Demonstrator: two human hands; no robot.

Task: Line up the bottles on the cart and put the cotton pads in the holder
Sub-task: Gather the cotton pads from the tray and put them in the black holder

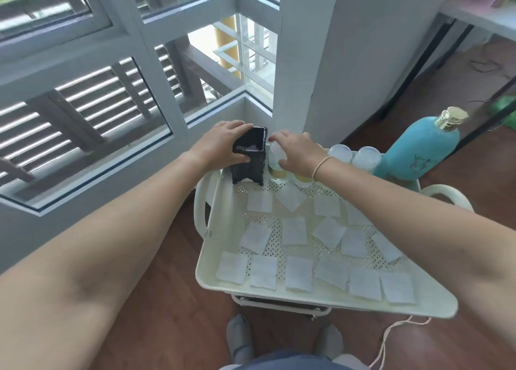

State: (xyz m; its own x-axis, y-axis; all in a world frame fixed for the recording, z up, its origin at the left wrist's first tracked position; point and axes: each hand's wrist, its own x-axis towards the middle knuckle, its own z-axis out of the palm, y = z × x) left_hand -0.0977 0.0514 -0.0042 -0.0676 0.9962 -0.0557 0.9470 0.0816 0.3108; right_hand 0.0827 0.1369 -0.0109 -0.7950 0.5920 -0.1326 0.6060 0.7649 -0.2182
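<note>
A cream cart tray with a perforated floor carries several square white cotton pads lying flat. At its far left corner stands a black square holder, gripped around its top by my left hand. Beside it my right hand closes on the clear cap of a small bottle with yellowish liquid. Two more clear-capped small bottles stand along the far edge. A tall turquoise bottle with a gold cap stands at the far right corner.
The cart stands in a corner by a large window and a white pillar. Wood floor lies around it, with my feet below the near edge. A white cord trails on the floor at right. A shelf is at upper right.
</note>
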